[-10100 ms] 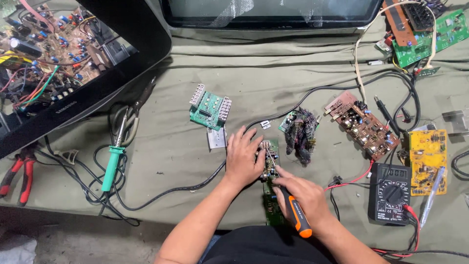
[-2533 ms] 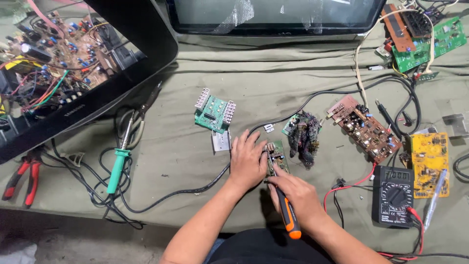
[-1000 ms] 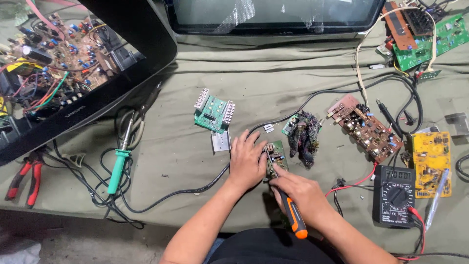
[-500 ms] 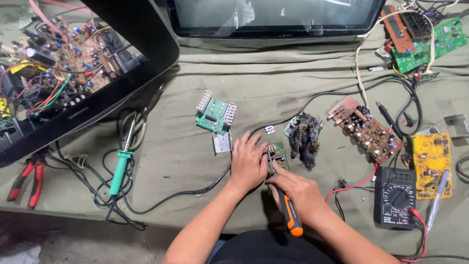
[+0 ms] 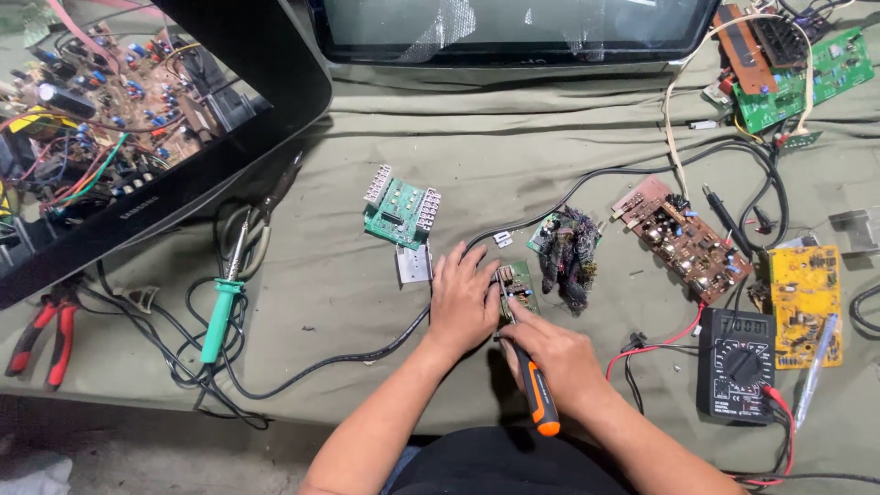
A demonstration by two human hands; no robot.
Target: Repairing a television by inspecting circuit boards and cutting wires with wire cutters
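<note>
My left hand (image 5: 466, 295) lies flat on the grey-green cloth, fingers spread, pressing the left edge of a small green circuit board (image 5: 519, 285). My right hand (image 5: 555, 356) grips a screwdriver with a black and orange handle (image 5: 534, 390), its tip set on that board. A burnt, blackened board (image 5: 568, 254) lies just right of it.
A green board with white connectors (image 5: 400, 208), a green-handled soldering iron (image 5: 223, 307), red pliers (image 5: 44, 332), a brown board (image 5: 683, 237), a yellow board (image 5: 805, 293) and a black multimeter (image 5: 736, 364) lie around. An opened screen chassis (image 5: 101, 119) sits at left, a monitor (image 5: 513, 27) at the back.
Both hands stay on the small green board with the screwdriver; only slight shifts of the screwdriver and of the view.
</note>
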